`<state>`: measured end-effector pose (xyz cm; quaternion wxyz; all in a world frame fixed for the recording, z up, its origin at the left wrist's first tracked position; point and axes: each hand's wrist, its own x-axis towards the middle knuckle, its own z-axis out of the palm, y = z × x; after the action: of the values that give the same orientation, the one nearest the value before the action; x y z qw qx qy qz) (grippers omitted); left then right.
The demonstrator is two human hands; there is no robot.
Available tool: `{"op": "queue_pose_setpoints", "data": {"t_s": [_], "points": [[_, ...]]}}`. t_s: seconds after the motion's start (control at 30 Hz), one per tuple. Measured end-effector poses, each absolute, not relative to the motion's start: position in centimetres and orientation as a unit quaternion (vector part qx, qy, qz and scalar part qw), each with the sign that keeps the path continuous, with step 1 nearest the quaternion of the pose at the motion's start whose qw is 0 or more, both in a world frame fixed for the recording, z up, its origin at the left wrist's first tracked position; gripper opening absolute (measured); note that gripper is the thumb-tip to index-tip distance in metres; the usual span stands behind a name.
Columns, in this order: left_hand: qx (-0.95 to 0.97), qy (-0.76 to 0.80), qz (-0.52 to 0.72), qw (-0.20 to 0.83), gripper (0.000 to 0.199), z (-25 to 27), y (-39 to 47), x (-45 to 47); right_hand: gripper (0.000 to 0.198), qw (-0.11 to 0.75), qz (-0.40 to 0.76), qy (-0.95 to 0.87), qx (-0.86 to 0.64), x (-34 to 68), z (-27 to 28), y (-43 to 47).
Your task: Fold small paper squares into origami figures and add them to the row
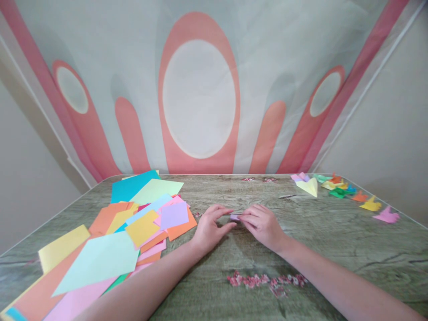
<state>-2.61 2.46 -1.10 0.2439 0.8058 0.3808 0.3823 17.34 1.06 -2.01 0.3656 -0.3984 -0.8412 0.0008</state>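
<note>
A small folded piece of purple paper (234,217) shows between my two hands, near the middle of the table. My right hand (264,226) pinches it from the right, and its fingers cover most of the paper. On the other side, my left hand (211,227) has thumb and index finger apart, with the fingertips close to the paper's left end. Whether they touch it I cannot tell.
Sheets of coloured paper (100,258) overlap on the left, a purple square (174,216) among them. At the far right lie several small folded paper figures, including a pink one (387,215) and a pale yellow one (309,187). Pink flowers (254,280) mark the wood-patterned tabletop (334,249).
</note>
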Motion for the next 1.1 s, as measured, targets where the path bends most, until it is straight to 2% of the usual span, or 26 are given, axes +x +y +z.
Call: {"op": "queue_pose_setpoints", "data": {"t_s": [0.07,0.17,0.37,0.53,0.73,1.1], "points": [[0.824,0.384,0.365,0.199,0.029,-1.3,2.5,-2.8,0.018,0.314,-0.061,-0.863,-0.391,17.5,-2.0,1.2],[0.850,0.392,0.321,0.141,0.022,-1.6,2.4,-2.9,0.019,0.273,-0.094,-0.874,-0.392,17.3,-2.2,1.2],[0.887,0.375,0.255,0.086,0.013,-1.3,2.4,-3.0,0.017,0.249,-0.044,-0.883,-0.396,17.1,-2.5,1.1],[0.900,0.368,0.220,0.079,0.014,-1.1,2.4,-3.0,0.026,0.249,0.037,-0.886,-0.388,17.9,-2.1,1.3],[0.906,0.360,0.206,0.079,0.016,-1.1,2.4,-3.1,0.018,0.240,0.110,-0.897,-0.354,18.9,-1.6,2.0],[0.910,0.352,0.204,0.077,0.017,-1.3,2.6,-3.1,0.016,0.245,0.035,-0.897,-0.366,18.1,-2.0,1.6]]}}
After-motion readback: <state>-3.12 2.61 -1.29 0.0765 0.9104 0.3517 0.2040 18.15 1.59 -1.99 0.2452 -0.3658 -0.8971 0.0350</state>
